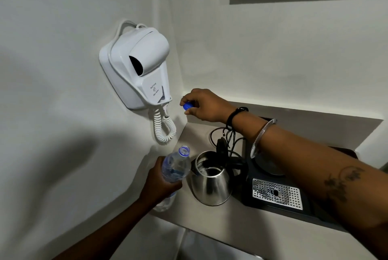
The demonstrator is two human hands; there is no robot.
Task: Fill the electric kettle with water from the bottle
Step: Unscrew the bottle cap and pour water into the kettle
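A clear plastic water bottle (175, 168), uncapped, is tilted slightly with its mouth up, and my left hand (160, 182) grips it around the middle, just left of the kettle. The steel electric kettle (211, 184) stands on the counter with its black lid raised, its inside showing. My right hand (202, 105) is held higher, near the wall corner above the counter's back, pinching the blue bottle cap (187, 105) between its fingertips.
A white wall-mounted hair dryer (139, 66) with a coiled cord (164, 128) hangs on the left wall. A black tray (279, 201) with a perforated metal drip plate (278, 193) sits right of the kettle. Black cables (227, 138) lie behind it. The counter edge (231, 236) runs in front.
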